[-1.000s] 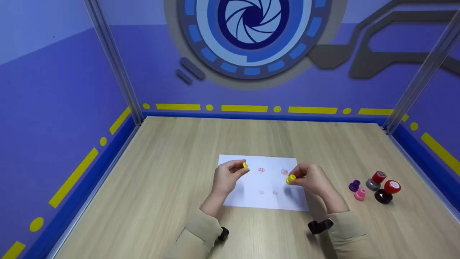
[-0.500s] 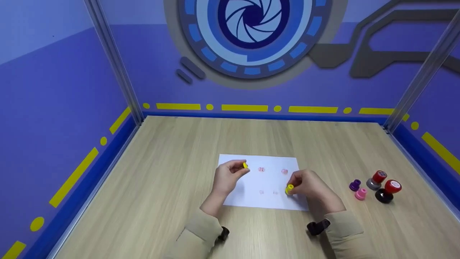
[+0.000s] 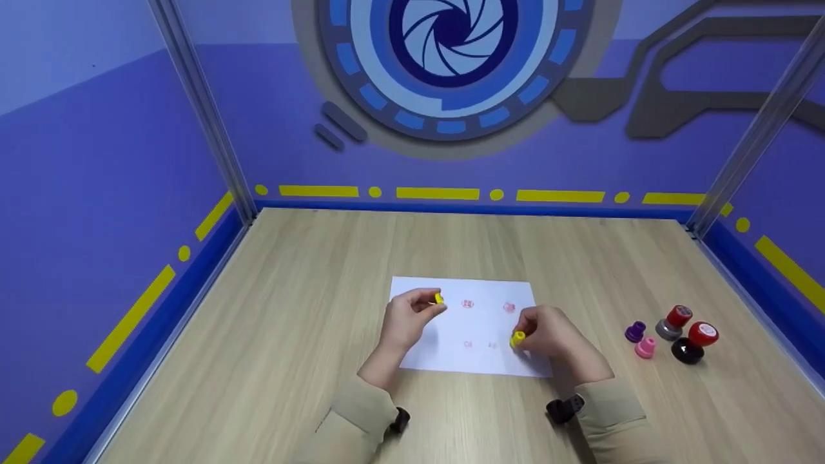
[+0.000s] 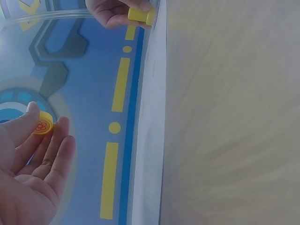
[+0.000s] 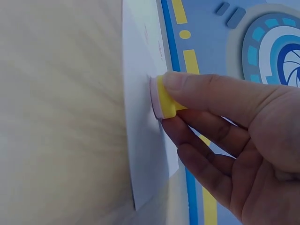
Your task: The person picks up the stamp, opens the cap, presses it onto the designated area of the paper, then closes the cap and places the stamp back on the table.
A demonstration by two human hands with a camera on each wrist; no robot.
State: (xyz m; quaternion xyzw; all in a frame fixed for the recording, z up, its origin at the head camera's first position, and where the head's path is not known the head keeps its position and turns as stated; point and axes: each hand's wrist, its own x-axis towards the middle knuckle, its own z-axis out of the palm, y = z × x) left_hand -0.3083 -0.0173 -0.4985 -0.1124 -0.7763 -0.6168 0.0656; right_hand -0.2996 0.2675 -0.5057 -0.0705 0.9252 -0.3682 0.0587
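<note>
My right hand (image 3: 550, 330) pinches a small yellow stamp (image 5: 167, 97) between thumb and fingers. In the right wrist view its pale base meets the white paper (image 3: 445, 361), near the sheet's right edge. Over the left part of the sheet, my left hand (image 3: 406, 319) pinches a yellow stamp cap (image 4: 43, 123) with a red flower printed on its face. Two red stamp marks show along the upper part of the paper, and two fainter ones sit lower down.
Right of the paper stand a purple stamp (image 3: 635, 332), a pink stamp (image 3: 646, 348), a red and grey stamp (image 3: 675, 321) and a red and black stamp (image 3: 695, 342). Blue printed walls border the wooden table (image 3: 309, 270) at the back and sides.
The right hand has come down and slightly toward the body, bringing the yellow stamp from above the sheet onto its lower right part. The left hand has stayed in place with the cap.
</note>
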